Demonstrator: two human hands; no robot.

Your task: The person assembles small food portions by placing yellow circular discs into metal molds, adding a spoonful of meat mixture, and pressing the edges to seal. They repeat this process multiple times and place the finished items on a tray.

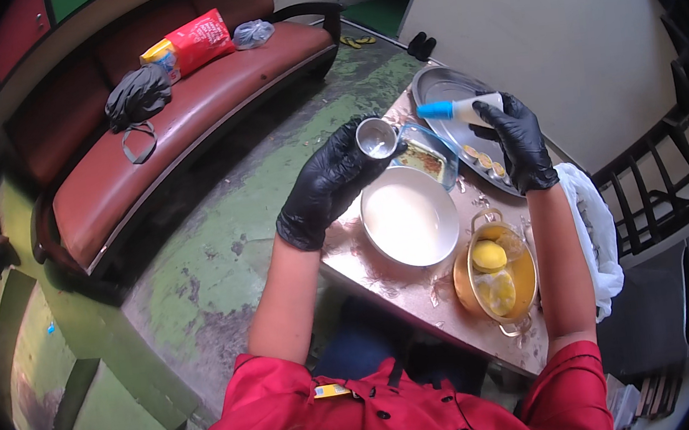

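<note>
In a black glove, my left hand (320, 180) holds a small round metal cup (376, 138), its opening tipped toward me. My right hand (517, 142), also gloved in black, grips a small white bottle (479, 108) with a blue tip that points left toward the cup. Bottle and cup are apart. Below the cup stands a white bowl (367, 223) with a pale inside. A clear bluish container (444, 172) with brownish food sits behind the bowl. Beneath my right hand lies a large metal tray (431, 80) bearing several small round pieces (486, 162).
A brass-coloured two-handled pot (464, 285) with yellow pieces stands near my right forearm on the table (420, 295). A white plastic bag (600, 230) is at the right edge. Across the green floor is a reddish-brown sofa (208, 116) with bags on it.
</note>
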